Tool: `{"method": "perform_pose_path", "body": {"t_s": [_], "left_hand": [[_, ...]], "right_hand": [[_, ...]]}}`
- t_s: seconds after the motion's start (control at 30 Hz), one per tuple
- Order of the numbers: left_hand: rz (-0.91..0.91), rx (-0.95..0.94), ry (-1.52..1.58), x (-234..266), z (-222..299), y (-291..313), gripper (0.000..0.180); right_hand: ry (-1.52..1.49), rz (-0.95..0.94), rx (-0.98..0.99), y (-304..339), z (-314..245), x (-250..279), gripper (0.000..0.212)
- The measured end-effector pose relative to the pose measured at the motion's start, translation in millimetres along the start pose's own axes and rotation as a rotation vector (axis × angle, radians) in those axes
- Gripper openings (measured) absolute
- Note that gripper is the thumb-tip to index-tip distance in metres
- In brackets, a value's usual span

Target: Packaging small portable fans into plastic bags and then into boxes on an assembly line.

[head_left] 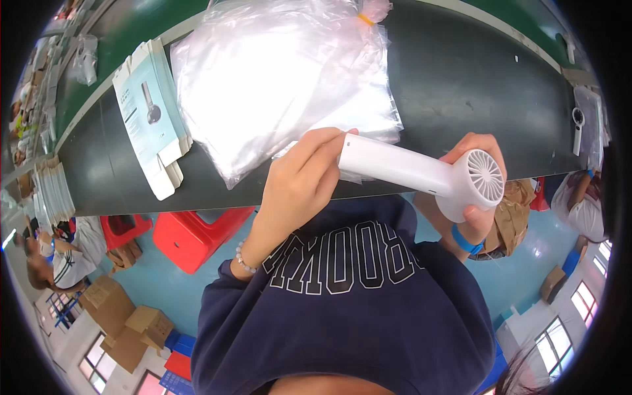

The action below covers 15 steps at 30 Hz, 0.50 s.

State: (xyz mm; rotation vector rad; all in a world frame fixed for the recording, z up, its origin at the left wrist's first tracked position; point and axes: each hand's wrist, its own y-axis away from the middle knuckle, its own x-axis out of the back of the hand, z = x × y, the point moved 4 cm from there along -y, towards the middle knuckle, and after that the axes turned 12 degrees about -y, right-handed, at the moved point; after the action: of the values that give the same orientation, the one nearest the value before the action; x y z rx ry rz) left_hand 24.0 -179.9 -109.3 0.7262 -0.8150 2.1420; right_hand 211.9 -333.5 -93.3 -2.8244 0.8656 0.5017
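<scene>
A white handheld fan point(401, 166) is held nearly level in front of my chest, above the near edge of the dark table. My right hand point(479, 148) wraps round its round head, whose slotted grille faces up and to the right. At the other end, my left hand point(304, 172) grips the tip of the handle with fingers bent. Just beyond my left hand lies a large stack of clear plastic bags point(276, 79), gathered at one corner by a yellow tie. To its left rests a pile of flat, light blue and white printed boxes point(148, 108).
The dark table point(461, 79) runs across in front of me. More flat cartons point(54, 191) stand at its left end; another fan point(578, 128) lies at the right. A red stool point(191, 240) and cardboard boxes point(112, 309) stand on the floor. People sit at both sides.
</scene>
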Motion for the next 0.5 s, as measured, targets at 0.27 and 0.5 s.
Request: {"method": "perform_pose_path", "body": {"t_s": [0.27,0.5], "left_hand": [[0.092,-0.011,0.042,11.0,17.9,-2.2,0.048],[-0.034,-0.261,0.259,-17.9,51.8,-13.4,0.054]], "right_hand": [[0.152,0.060,-0.131,-4.1,-16.4,-15.4,0.066],[0.102,0.191,-0.116,17.8,-15.7,-38.6,0.058]]}}
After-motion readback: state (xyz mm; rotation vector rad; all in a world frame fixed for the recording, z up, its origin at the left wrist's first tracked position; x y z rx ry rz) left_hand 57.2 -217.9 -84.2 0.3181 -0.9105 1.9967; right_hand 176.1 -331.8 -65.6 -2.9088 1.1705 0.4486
